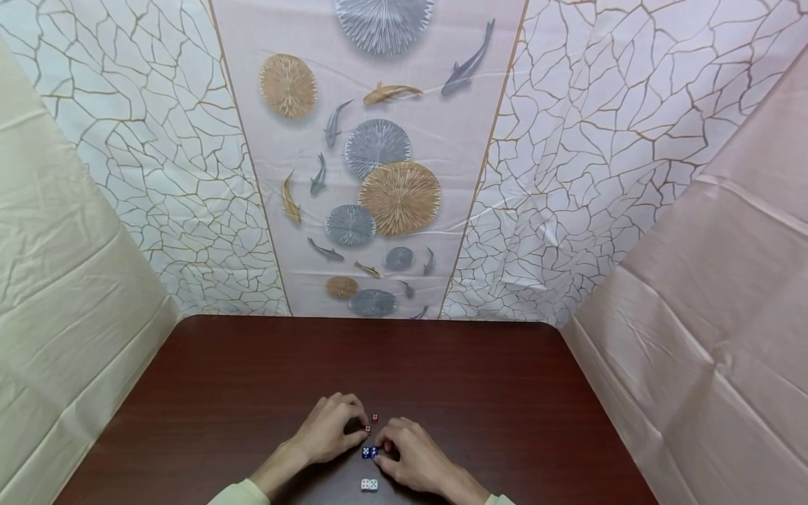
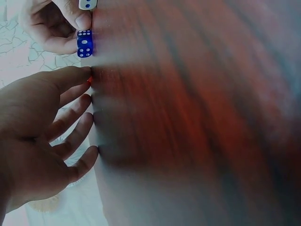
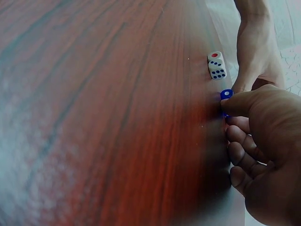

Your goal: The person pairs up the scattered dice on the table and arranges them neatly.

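My left hand [image 1: 331, 426] pinches a small red die [image 1: 368, 429] between thumb and index finger at the tabletop. In the left wrist view that die is mostly hidden, a bit of red showing at the fingertips; the other fingers spread down to the table. Just beyond it lies a second red die [image 1: 375, 417]. My right hand [image 1: 413, 454] holds the right one of two blue dice with thumb and index finger, its other fingers curled. This blue die [image 1: 374, 452] sits against the left blue die [image 1: 365, 453].
Nearer the front, two white dice [image 1: 369, 485] sit side by side on the dark reddish-brown table [image 1: 252, 372]. A patterned cloth [image 1: 391, 140] hangs behind the table, with plain beige cloth [image 1: 707, 337] at both sides.
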Motion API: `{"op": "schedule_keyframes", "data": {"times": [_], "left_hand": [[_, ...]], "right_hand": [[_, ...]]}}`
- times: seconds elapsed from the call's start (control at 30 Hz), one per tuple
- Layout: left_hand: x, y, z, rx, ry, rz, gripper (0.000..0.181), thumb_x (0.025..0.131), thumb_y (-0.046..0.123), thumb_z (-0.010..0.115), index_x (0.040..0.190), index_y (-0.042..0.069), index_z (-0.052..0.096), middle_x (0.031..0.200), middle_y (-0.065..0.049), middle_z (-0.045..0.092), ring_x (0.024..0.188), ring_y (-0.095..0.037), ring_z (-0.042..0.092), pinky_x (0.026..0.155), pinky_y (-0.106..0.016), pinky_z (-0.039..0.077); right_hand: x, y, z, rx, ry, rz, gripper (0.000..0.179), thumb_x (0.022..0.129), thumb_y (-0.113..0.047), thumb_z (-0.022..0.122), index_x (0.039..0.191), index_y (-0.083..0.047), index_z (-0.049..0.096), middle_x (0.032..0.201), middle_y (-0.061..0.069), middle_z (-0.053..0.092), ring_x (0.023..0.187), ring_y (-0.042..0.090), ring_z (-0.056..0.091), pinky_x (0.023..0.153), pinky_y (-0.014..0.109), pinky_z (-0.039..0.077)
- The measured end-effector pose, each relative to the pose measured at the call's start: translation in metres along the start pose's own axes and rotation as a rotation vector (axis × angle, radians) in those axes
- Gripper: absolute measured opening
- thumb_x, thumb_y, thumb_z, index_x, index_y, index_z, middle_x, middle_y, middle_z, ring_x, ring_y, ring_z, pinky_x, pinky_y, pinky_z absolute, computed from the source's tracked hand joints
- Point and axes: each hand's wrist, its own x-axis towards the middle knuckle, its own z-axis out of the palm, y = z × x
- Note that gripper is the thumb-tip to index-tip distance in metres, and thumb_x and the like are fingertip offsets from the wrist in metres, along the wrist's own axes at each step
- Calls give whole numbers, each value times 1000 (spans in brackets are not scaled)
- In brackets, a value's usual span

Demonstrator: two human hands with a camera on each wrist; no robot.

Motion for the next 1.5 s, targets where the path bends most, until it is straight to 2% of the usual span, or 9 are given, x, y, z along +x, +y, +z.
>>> {"op": "schedule_keyframes", "data": {"times": [0.27, 0.53, 0.97, 1.2, 1.5], "left_hand": [[-1, 2, -3, 1, 0, -16, 10, 93, 26, 92, 101, 26, 86, 112, 9, 79, 105, -15, 71, 94, -51, 58], [-1, 2, -4, 2, 6, -16, 11, 93, 26, 93, 101, 25, 86, 112, 8, 79, 105, -16, 71, 95, -52, 59], [-1, 5, -5, 2, 11, -10, 10, 93, 26, 92, 102, 24, 87, 111, 8, 79, 104, -16, 71, 93, -51, 58], [0, 4, -3, -7, -3, -26, 10, 95, 26, 92, 103, 25, 86, 113, 7, 79, 107, -17, 71, 97, -53, 58], [0, 3, 0, -7, -3, -21, 10, 94, 26, 92, 102, 27, 86, 112, 8, 79, 106, -16, 71, 95, -52, 57]], "right_hand": [[1, 1, -1, 30, -12, -3, 14, 96, -18, 89, 105, -12, 81, 90, -6, 69, 85, -3, 55, 78, 14, 47], [3, 7, -10, 129, -17, 32, 13, 100, -16, 86, 109, -9, 80, 91, -3, 72, 80, -4, 60, 74, 13, 51], [14, 21, -15, 108, 48, 87, 11, 98, -12, 85, 106, -7, 80, 91, 0, 73, 82, 3, 64, 75, 17, 53], [26, 29, -12, 100, 49, 122, 11, 98, -12, 85, 107, -8, 80, 94, 2, 73, 85, 5, 64, 77, 19, 52], [36, 31, -8, 58, 46, 124, 11, 98, -14, 86, 107, -11, 80, 94, 2, 73, 87, 9, 65, 80, 22, 51]]}}
